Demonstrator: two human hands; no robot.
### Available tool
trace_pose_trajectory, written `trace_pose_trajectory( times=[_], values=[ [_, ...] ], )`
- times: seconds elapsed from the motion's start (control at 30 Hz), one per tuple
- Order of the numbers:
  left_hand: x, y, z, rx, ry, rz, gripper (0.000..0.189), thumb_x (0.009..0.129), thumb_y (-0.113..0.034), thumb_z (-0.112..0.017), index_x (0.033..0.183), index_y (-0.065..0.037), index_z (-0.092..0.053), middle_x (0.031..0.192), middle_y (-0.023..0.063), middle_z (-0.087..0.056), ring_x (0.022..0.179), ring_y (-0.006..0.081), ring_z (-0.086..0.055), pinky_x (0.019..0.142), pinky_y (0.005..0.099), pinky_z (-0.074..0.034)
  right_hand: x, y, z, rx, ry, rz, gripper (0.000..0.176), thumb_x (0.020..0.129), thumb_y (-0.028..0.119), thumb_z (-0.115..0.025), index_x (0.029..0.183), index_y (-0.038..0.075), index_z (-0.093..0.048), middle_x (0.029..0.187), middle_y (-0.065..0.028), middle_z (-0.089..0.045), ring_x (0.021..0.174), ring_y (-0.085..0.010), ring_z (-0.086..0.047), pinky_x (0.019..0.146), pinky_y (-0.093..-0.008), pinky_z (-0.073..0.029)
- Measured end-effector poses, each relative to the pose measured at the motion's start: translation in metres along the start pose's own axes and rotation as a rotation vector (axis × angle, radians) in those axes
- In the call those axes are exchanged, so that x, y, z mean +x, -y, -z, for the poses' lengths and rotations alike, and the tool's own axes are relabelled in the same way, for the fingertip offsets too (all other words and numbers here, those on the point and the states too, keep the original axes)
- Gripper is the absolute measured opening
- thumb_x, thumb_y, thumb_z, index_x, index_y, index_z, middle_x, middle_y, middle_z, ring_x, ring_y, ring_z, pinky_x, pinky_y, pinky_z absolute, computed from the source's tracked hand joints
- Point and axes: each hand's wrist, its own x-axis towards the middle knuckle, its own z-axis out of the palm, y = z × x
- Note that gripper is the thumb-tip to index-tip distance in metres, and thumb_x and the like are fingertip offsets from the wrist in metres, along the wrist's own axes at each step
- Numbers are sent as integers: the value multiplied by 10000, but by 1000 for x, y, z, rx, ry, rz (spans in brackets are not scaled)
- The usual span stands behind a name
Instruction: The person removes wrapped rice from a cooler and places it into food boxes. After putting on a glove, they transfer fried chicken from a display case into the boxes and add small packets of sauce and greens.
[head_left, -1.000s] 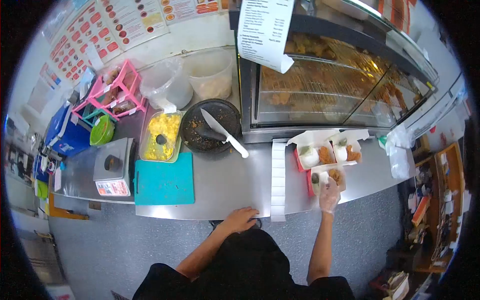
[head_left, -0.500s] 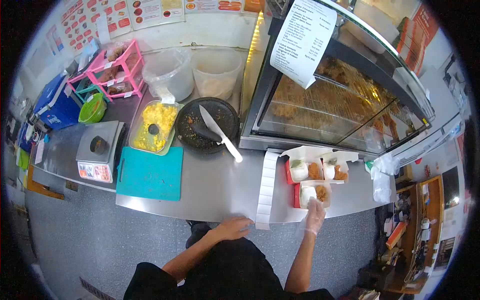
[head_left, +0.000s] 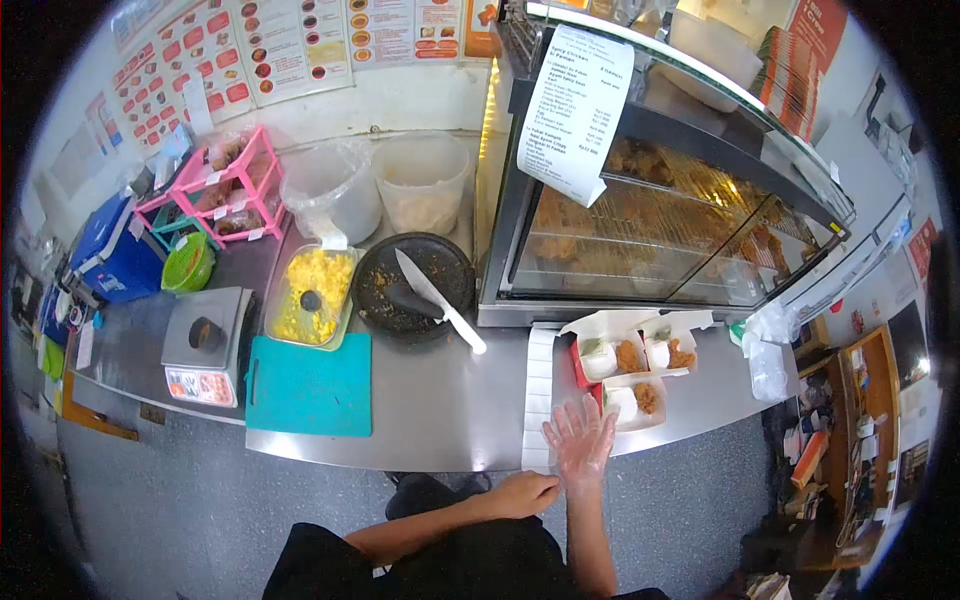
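My right hand (head_left: 582, 442) wears a clear plastic glove and is held up with its fingers spread, nothing in it. Beside its wrist, my left hand (head_left: 527, 494) is bare, its fingers closed at the glove's cuff. Just beyond the gloved fingers stands the front food box (head_left: 655, 421), holding white rice and a piece of fried chicken (head_left: 646, 398). Behind it are two more open boxes with rice and fried chicken (head_left: 681, 355). A strip of white paper segments (head_left: 538, 395) lies left of the boxes.
A knife (head_left: 440, 302) rests across a dark stone mortar (head_left: 375, 265). Left of it are a teal cutting board (head_left: 310, 390), a tub of yellow food (head_left: 318, 275) and a scale (head_left: 205, 345). A glass display case (head_left: 640, 240) with a hanging receipt (head_left: 575, 115) stands behind the boxes.
My right hand has drawn back from the front box and opened, its fingers spreading. My left hand has moved right, from the counter edge to the right wrist, and closed. The camera view has tilted up slightly.
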Motion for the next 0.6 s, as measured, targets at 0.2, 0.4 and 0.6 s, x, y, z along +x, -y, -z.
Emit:
trace_pose_trajectory(
  times=[0.2, 0.4, 0.6],
  values=[
    [0, -11, 16, -193, 104, 66, 331, 967, -335, -539, 1031, -16, -599, 834, 170, -658, 765, 304, -644, 712, 420, -495, -2, -2, -12, -102, -37, 45, 943, 839, 753, -465, 1527, 175, -177, 1515, -183, -194, 1359, -362, -302, 1042, -587, -338],
    [-3, 2, 16, -335, 3, -63, 244, 966, -240, -545, 983, -3, -597, 788, 180, -636, 669, 265, -603, 657, 398, -480, -2, -2, -29, -86, 27, 7, 925, 842, 770, -428, 1527, 199, -184, 1521, -170, -192, 1370, -363, -290, 1058, -596, -304],
    [-2, 4, 32, -236, 59, -134, 222, 959, -224, -544, 918, -10, -586, 739, 207, -599, 655, 337, -591, 640, 427, -468, 0, 8, -47, 77, 110, 29, 934, 847, 769, -411, 1542, 219, -118, 1544, -195, -192, 1388, -406, -269, 1102, -600, -219]
  ],
)
